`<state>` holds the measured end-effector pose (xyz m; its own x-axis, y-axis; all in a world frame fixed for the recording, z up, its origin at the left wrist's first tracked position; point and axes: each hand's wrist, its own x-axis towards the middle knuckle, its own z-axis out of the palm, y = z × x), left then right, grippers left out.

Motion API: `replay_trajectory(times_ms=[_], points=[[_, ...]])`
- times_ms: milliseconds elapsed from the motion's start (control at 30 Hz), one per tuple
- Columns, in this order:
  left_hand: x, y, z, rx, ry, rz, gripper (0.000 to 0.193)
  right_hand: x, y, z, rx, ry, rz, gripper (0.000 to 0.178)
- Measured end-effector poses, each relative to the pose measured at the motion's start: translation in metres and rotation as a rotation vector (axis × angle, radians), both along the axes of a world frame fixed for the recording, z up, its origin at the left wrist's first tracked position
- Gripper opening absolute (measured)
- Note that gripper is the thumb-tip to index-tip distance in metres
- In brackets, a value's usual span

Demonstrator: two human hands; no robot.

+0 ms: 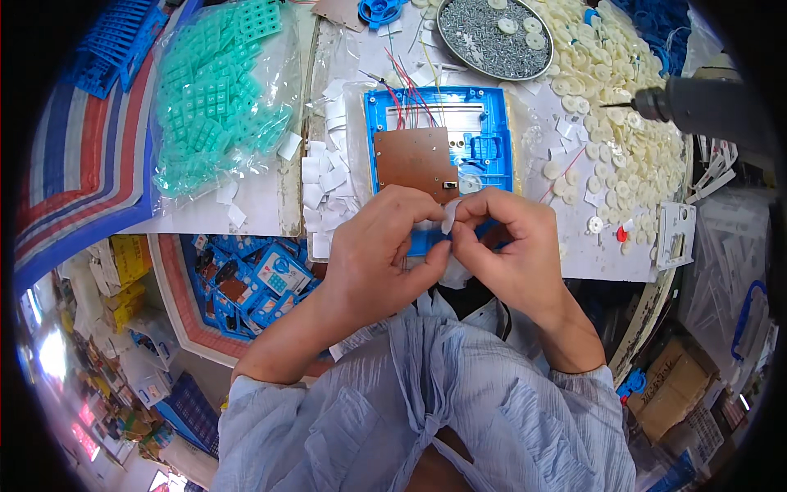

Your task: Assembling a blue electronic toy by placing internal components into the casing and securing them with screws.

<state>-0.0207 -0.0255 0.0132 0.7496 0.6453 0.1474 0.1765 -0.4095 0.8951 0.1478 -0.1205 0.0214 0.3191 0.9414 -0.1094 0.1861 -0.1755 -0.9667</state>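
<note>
My left hand (379, 246) and my right hand (518, 246) meet over the near part of an open blue plastic casing (504, 123). Between their fingertips is a small, bent white piece (448, 218), like a scrap of paper or a sticker. The right thumb and index finger pinch it, while the left fingertips close in on its other side. Inside the casing lies a brown circuit board (412, 157), with red and yellow wires (410, 86) rising from its far end. My hands hide the casing's near end.
Loose white squares (332, 176) lie left of the casing. Farther left sits a bag of green keypads (209, 98). A metal dish of screws (496, 41) stands behind, cream discs (611, 148) spread rightward, and an electric screwdriver (689, 105) juts in. Blue units fill a box (246, 287) below.
</note>
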Motion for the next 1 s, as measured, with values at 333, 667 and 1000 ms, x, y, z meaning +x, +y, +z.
replay_trajectory(times_ms=[333, 667, 1000], points=[[0.0, 0.013, 0.003, 0.214, 0.064, -0.093, 0.031, -0.001, 0.002, -0.001, 0.057, -0.125, 0.023, 0.011], [-0.003, 0.022, 0.003, 0.275, 0.119, -0.195, 0.029, 0.002, 0.003, -0.004, 0.096, -0.213, 0.096, 0.01], [-0.005, 0.022, 0.018, -0.484, 0.232, -0.112, 0.012, 0.0, 0.005, -0.009, 0.361, -0.695, 0.22, 0.027]])
